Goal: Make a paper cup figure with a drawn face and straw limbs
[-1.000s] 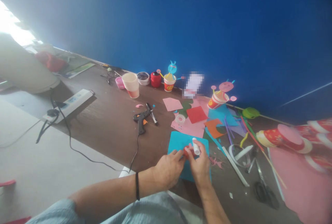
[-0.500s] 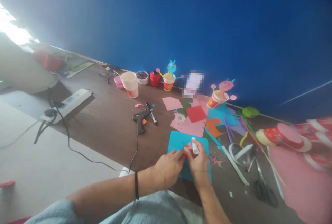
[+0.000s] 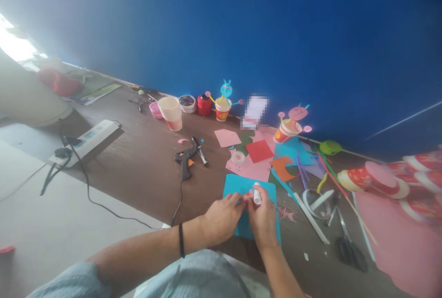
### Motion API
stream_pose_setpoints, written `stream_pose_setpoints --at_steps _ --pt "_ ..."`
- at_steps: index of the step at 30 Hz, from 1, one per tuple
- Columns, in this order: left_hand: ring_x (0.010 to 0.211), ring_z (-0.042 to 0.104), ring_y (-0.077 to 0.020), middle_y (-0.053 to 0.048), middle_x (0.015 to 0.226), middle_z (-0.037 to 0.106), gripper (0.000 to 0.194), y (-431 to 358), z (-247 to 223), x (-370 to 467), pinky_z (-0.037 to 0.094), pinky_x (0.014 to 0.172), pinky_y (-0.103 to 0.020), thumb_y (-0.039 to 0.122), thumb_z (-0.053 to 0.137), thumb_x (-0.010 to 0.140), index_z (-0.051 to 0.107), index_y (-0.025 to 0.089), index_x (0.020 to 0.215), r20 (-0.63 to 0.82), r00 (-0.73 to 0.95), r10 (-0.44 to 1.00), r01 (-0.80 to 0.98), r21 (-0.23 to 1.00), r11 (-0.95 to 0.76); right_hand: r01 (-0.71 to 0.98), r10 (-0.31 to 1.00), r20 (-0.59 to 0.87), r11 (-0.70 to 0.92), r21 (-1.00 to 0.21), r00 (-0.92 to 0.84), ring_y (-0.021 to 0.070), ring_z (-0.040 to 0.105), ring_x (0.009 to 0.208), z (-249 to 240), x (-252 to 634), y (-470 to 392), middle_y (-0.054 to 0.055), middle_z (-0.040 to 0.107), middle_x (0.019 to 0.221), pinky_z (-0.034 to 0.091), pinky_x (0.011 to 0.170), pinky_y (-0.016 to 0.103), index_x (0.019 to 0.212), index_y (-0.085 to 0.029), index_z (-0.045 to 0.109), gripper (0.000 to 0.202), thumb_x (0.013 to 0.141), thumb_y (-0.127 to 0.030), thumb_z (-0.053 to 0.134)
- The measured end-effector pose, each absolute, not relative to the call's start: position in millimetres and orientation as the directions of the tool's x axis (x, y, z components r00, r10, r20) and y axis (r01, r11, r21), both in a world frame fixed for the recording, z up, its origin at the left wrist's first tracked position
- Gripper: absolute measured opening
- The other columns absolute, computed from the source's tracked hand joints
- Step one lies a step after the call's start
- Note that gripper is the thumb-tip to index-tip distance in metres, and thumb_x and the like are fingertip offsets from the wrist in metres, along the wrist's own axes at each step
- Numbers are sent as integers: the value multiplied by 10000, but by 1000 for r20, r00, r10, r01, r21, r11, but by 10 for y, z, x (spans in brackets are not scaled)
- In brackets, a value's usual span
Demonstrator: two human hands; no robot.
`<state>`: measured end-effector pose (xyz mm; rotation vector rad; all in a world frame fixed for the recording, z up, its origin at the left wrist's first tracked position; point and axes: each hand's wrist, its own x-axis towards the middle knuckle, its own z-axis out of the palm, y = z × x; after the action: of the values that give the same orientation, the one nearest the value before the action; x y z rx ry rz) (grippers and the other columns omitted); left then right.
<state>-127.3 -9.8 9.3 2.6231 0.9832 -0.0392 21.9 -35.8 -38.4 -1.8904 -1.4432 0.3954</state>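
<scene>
While the right hand [image 3: 264, 219] is gripping the seemingly light, stiff white tube [image 3: 256, 195] sensibly by its barrel, the left hand [image 3: 224, 219] is hiding its hold.

Can make out a short white tube [image 3: 257, 195], smooth and round, held close to upright with a slight lean over a plain sheet of blue paper [image 3: 245, 224]. Just left of the tube, can also spot a small red piece [image 3: 246, 196], pinched and mostly covered, too blurred to tell its shape. Cannot tell whether touching the tube. Below both, can see the blue paper lying flat, partly hidden across its middle.
</scene>
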Motion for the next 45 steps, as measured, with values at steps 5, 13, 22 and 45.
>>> stream_pose_setpoints --at_steps 5,13,22,45 --pt "904 544 -215 -99 1068 485 303 -17 116 -1257 548 626 -301 102 413 825 476 154 1117 -156 765 625 642 272 -717 727 923 186 -129 -675 337 280 641 931 -417 228 -352 136 690 1011 481 778 408 1128 -169 545 337 858 -359 474" --pt "895 552 -224 -104 1056 498 315 37 119 -1223 546 605 -303 113 380 858 498 155 1147 -147 765 627 642 251 -725 754 922 210 -118 -646 325 262 647 907 -413 215 -357 118 699 985 485 780 396 1120 -177 556 314 854 -311 457" --pt "895 551 -219 -102 1063 505 338 48 76 -1237 541 635 -300 113 408 838 474 152 1167 -154 780 607 624 263 -736 773 925 216 -117 -623 314 259 652 836 -456 215 -349 115 704 953 488 755 394 1120 -175 562 314 858 -309 452" --pt "901 515 -246 -132 1070 540 365 106 249 -1161 446 560 -289 124 452 817 537 135 1172 -216 835 506 543 180 -820 673 813 335 -92 -734 477 247 640 925 -298 335 -452 143 670 1009 503 778 382 1092 -162 542 295 915 -367 425"
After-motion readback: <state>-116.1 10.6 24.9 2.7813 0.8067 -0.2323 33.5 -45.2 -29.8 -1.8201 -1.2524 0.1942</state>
